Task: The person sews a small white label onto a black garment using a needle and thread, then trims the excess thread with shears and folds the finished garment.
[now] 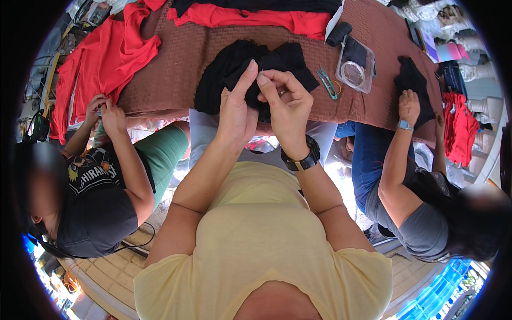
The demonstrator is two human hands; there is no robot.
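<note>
A bundle of black cloth (224, 74) lies on the near edge of the table in front of me. My left hand (239, 112) is closed on its near side, thumb pointing up and fingers curled behind, partly hidden. Close beside it, my right hand (290, 104) pinches thumb and forefinger together over the cloth. A thin, needle-like thing shows faintly at those fingertips, too small to make out surely. Just right of the cloth lie small teal thread snips (326, 84).
The brown-covered table (368, 21) holds a clear plastic box (356, 64), a dark spool-like object (338, 34) and red garments (114, 48). A person at left handles red cloth; another at right holds a black piece (413, 85). More red garments (460, 128) hang at far right.
</note>
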